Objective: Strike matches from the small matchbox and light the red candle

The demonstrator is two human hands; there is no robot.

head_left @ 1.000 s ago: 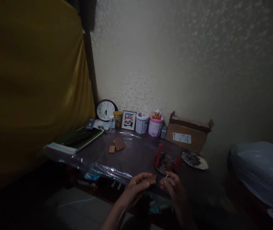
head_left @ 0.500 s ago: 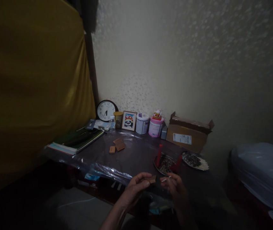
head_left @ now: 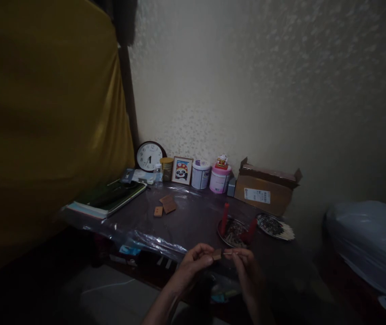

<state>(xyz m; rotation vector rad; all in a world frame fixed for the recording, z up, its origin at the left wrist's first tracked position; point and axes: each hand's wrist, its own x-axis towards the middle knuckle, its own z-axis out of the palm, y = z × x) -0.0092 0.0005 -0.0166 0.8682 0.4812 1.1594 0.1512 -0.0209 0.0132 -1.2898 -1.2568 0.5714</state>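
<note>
My left hand (head_left: pixel 194 262) pinches a small flat-sided brown block (head_left: pixel 217 255) between thumb and fingers. Just to its right, my right hand (head_left: pixel 244 264) grips a thin pale stick (head_left: pixel 228 253), whose tip points left at the block. Whether the tip touches the block I cannot tell. Behind the hands stands a round plate (head_left: pixel 220 238) with dark bits on it, one upright red candle (head_left: pixel 225 219) and a second, tilted red candle-like piece (head_left: pixel 252 230). Several brown pieces (head_left: pixel 168 204) lie on the table to the left, among them a small one with two dots (head_left: pixel 158 211).
A second plate (head_left: pixel 270 225) of dark bits and pale sticks sits at the right. Along the wall stand a clock (head_left: pixel 150 156), a panda picture (head_left: pixel 182 170), two tins (head_left: pixel 200 175) and a cardboard box (head_left: pixel 263 194). A book (head_left: pixel 111 198) lies left; clear plastic covers the table.
My right hand has moved slightly left, bringing the stick's tip up to the brown block. The stick now lies nearly level instead of slanting. My left hand has hardly moved.
</note>
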